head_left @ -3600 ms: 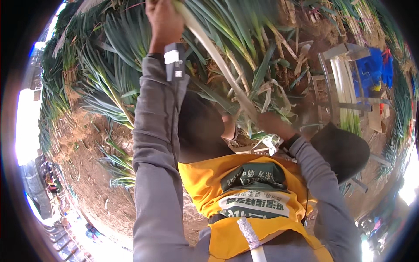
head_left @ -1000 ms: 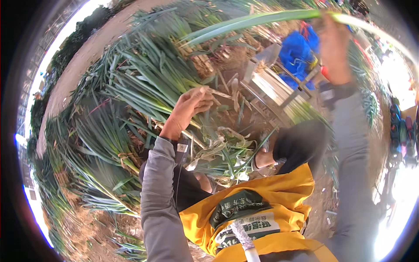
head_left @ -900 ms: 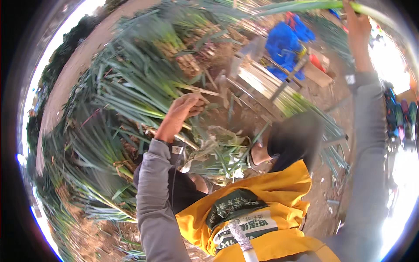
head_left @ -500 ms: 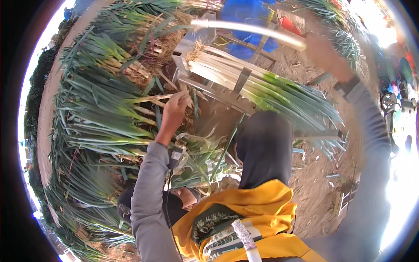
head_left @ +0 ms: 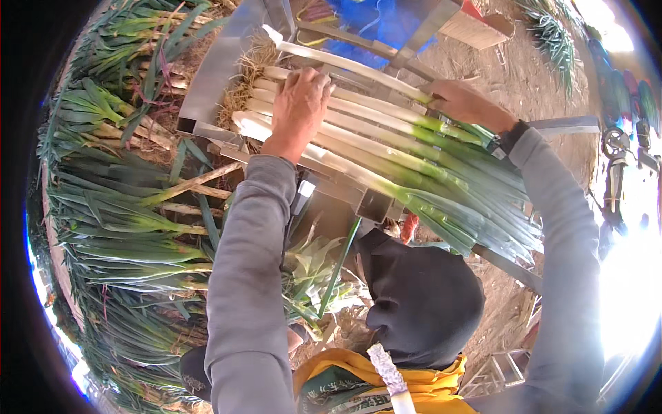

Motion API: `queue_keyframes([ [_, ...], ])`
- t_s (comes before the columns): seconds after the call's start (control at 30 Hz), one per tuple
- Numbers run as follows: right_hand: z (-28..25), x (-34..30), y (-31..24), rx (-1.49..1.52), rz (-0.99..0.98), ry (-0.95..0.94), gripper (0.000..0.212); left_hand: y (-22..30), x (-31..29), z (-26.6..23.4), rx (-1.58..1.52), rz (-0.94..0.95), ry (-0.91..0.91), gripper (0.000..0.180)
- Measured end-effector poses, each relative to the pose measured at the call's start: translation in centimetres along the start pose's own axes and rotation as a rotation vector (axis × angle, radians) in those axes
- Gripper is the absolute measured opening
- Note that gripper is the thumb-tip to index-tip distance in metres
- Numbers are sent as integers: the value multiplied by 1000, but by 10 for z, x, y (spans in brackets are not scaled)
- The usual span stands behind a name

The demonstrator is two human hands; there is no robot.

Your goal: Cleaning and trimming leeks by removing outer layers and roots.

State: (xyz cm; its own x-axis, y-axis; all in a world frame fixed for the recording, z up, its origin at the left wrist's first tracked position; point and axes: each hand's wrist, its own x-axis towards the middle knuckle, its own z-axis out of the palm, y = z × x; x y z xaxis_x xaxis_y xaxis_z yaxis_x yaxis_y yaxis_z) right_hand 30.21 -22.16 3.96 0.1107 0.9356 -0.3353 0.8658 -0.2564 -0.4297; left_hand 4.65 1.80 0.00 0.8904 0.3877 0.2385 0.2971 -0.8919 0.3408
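Observation:
A row of leeks (head_left: pixel 372 124) lies across a metal rack (head_left: pixel 214 134), with rooty white ends at the left and green leaves at the right. My left hand (head_left: pixel 300 110) is closed over the white stems close to the roots. Toward the far side of the row, my right hand (head_left: pixel 472 103) grips a single leek (head_left: pixel 345 65) near where its white stem turns green. That leek's root end points to the upper left, beside the bundle. Parts of the stems are hidden under my left hand.
Many leek bundles (head_left: pixel 138 200) are heaped along the left. Close in front is a person in a dark hood (head_left: pixel 427 303); a dark cap (head_left: pixel 196 372) shows lower left. A cigarette with long ash (head_left: pixel 389 372) juts up at the bottom. Blue plastic (head_left: pixel 365 31) lies beyond the rack.
My right hand has come down from the upper right, bringing its leek to the row. My left hand has moved from the heap onto the white stems. The view has shifted closer to the rack.

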Motion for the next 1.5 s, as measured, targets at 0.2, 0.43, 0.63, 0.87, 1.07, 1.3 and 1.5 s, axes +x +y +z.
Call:
queue_keyframes([
  [0.2,17,0,11,37,-98,197,35,-1,-3,3,5,-2,99,17],
  [0.43,32,-9,-16,271,-34,96,35,3,-9,-4,14,-55,63,30],
  [0.63,38,-2,-26,109,-111,112,33,-7,-16,-3,-16,-36,49,44],
  [0.87,1,10,-45,-192,-81,-63,31,-1,-46,-35,-273,-7,177,40],
  [1.07,-75,-20,-43,-116,53,36,42,35,-189,-156,-661,-224,-247,44],
  [1.3,-150,-42,-364,212,-193,75,43,75,-349,-296,-964,-340,-705,40],
  [1.5,14,92,-471,-1,-633,-182,38,76,-401,-287,-799,-285,-310,46],
])
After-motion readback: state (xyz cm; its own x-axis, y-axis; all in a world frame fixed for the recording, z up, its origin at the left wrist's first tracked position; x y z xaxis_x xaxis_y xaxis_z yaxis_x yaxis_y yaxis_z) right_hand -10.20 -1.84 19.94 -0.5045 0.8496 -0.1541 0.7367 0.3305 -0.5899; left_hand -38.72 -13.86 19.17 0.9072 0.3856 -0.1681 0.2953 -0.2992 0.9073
